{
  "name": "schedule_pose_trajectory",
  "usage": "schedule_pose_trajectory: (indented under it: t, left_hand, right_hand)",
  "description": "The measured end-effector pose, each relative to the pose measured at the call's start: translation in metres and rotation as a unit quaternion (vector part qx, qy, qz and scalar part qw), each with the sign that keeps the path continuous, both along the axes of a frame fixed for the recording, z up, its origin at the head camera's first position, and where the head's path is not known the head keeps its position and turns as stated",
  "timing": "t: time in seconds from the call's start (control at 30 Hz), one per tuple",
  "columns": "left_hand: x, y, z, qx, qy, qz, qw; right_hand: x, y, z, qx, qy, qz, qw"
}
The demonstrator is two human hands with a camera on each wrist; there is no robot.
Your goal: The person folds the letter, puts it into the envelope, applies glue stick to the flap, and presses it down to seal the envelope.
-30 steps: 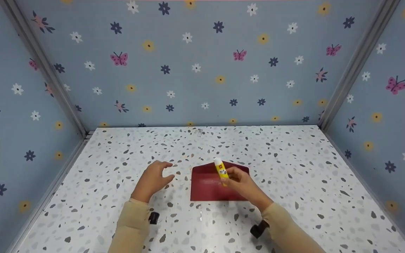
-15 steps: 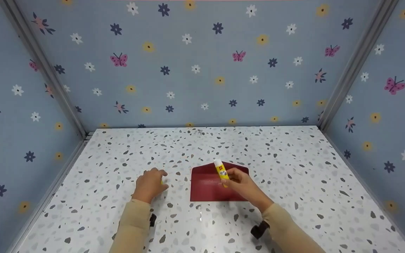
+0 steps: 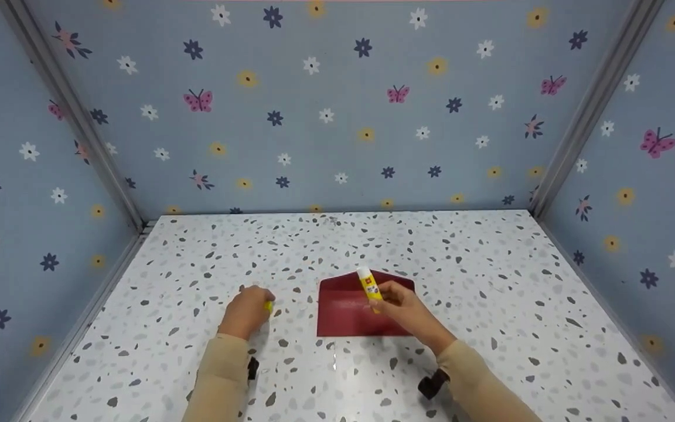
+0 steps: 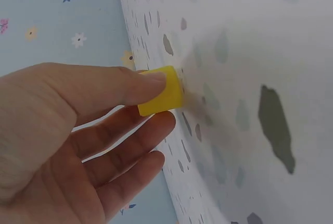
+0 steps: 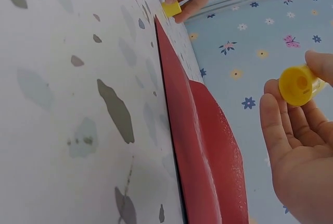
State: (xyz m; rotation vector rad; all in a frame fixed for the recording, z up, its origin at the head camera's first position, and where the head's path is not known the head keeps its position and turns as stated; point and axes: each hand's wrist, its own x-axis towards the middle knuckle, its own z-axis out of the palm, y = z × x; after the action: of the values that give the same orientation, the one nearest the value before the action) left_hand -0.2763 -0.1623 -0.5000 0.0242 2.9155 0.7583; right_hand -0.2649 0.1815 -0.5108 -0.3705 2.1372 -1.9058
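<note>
My left hand (image 3: 248, 310) pinches a small yellow cap (image 4: 162, 91) between thumb and index finger, close to the tabletop, left of the envelope. Whether the cap touches the table I cannot tell. Above a red envelope (image 3: 340, 313), my right hand (image 3: 405, 308) holds a yellow glue stick (image 3: 371, 288) tilted, its white end up and uncapped. The right wrist view shows the round yellow base (image 5: 296, 86) of the stick between thumb and fingers. The envelope lies on the table with its flap (image 5: 221, 140) opened away from me.
A white speckled table (image 3: 490, 281) spreads under both hands. Blue walls (image 3: 337, 76) with flowers and butterflies rise at the back and both sides, with grey metal posts (image 3: 601, 111) in the corners. Dark devices (image 3: 433, 384) sit at the wrists.
My left hand has come down and slightly back toward the tabletop with the yellow cap, and its fingers have drawn closer together. The right hand with the glue stick stays almost still.
</note>
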Motion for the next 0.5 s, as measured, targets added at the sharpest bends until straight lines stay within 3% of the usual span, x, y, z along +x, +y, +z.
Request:
schedule_pose_trajectory:
  t: [0.3, 0.4, 0.5]
  left_hand:
    - [-0.0002, -0.0005, 0.0002, 0.014, 0.005, -0.009, 0.9999]
    - [-0.0017, 0.0023, 0.0011, 0.043, 0.018, -0.033, 0.9984]
    - [-0.0021, 0.0067, 0.0037, 0.098, 0.040, -0.073, 0.9917]
  right_hand:
    - [-0.0026, 0.0027, -0.0019, -0.003, 0.005, -0.002, 1.000]
    - [-0.0020, 0.0040, -0.0014, -0.006, 0.006, -0.002, 1.000]
    - [-0.0016, 0.0050, -0.0008, 0.002, 0.013, -0.004, 1.000]
